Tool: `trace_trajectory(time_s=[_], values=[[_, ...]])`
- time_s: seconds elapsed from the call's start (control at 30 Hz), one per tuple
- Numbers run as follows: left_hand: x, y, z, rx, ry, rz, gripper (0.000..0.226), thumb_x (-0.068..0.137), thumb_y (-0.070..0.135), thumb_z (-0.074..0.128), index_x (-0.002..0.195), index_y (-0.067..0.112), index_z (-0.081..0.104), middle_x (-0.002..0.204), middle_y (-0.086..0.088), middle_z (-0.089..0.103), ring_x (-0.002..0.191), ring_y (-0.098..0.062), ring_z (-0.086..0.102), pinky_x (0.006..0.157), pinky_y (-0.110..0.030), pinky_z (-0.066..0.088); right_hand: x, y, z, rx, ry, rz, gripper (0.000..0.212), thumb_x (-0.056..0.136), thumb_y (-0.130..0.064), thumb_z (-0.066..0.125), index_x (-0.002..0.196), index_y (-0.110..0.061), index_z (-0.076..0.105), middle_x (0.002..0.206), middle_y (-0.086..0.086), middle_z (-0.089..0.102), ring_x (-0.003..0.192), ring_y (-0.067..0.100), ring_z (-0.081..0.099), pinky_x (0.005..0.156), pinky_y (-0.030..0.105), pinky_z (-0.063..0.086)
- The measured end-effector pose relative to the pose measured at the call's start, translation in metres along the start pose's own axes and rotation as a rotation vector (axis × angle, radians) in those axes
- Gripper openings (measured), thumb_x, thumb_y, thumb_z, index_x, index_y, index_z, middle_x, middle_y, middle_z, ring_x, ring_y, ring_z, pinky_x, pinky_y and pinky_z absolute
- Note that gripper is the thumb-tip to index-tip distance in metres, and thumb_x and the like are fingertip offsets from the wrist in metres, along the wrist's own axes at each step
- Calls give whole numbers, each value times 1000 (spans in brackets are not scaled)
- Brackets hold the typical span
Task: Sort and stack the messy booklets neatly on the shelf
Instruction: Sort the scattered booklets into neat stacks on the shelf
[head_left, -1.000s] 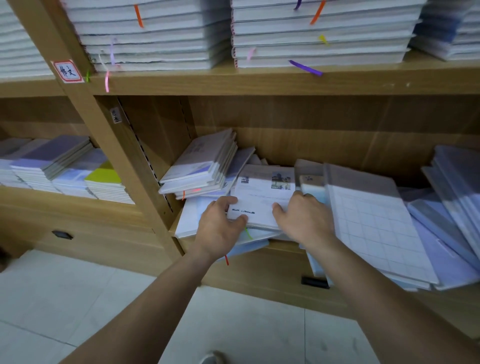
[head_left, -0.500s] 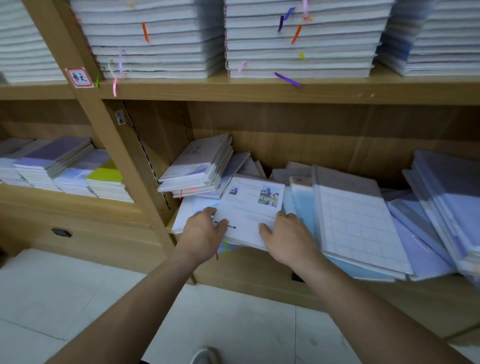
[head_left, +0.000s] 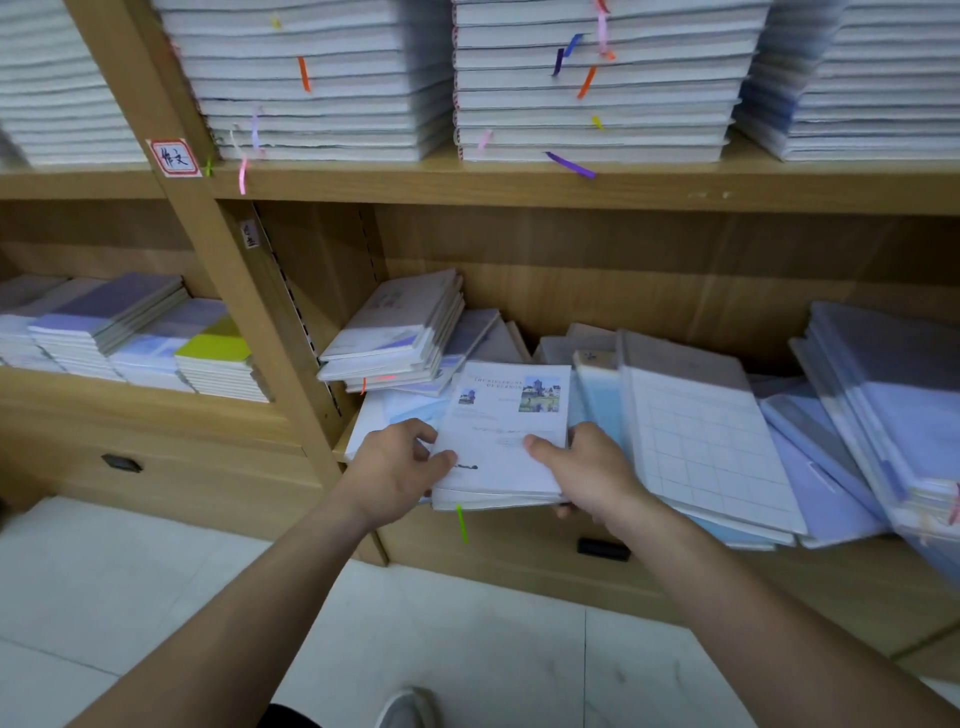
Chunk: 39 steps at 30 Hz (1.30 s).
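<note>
Wooden shelf (head_left: 467, 188): one white booklet (head_left: 501, 436), left hand (head_left: 389, 473), right hand (head_left: 589, 474)

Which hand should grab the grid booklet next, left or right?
Probably right: the right hand, gripping the picture booklet, sits beside the grid booklet; the left hand holds the opposite edge.

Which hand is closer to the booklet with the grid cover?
Right. The right hand sits just left of the grid booklet; the left hand is farther off, across the picture booklet both hold.

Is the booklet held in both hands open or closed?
Closed: the booklet shows only its front cover, between left hand and right hand.
</note>
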<state>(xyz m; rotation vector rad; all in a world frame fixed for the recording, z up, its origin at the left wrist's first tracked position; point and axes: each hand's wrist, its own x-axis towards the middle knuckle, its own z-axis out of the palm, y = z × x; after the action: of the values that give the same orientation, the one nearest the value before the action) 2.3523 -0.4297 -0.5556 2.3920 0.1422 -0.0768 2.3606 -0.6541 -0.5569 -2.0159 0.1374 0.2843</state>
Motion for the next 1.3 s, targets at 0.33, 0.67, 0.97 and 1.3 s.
trace_trajectory(time_s=[0.33,0.67,0.97,1.3], values=[[-3,-4,3,97,-109,80,29,91,42,66,118,29,64,86,14,71,78,-1,63,55,-10,36,-6,4,-12,-66,-4,-106,25,103,-34,47,126,-24,49,104,0,67,48,21,66,42,25,49],[18,-7,-22,299,603,332,58,87,32,69,140,19,49,139,-5,48,125,-30,41,99,-42,42,-25,-8,-33,127,199,-289,26,100,-27,57,126,-33,59,100,-6,73,73,17,72,42,31,53],[55,-46,-22,291,330,249,76,91,40,65,155,20,30,162,-1,27,149,-25,20,119,-38,23,-4,-43,-15,346,296,-291,21,101,-26,58,121,-25,64,103,-4,75,78,20,73,49,37,57],[54,-62,-44,19,440,209,60,88,27,66,144,17,47,143,0,50,129,-18,49,102,-20,35,103,-136,77,297,188,-127,18,97,-26,58,103,-9,60,88,10,68,56,20,67,55,37,61]])
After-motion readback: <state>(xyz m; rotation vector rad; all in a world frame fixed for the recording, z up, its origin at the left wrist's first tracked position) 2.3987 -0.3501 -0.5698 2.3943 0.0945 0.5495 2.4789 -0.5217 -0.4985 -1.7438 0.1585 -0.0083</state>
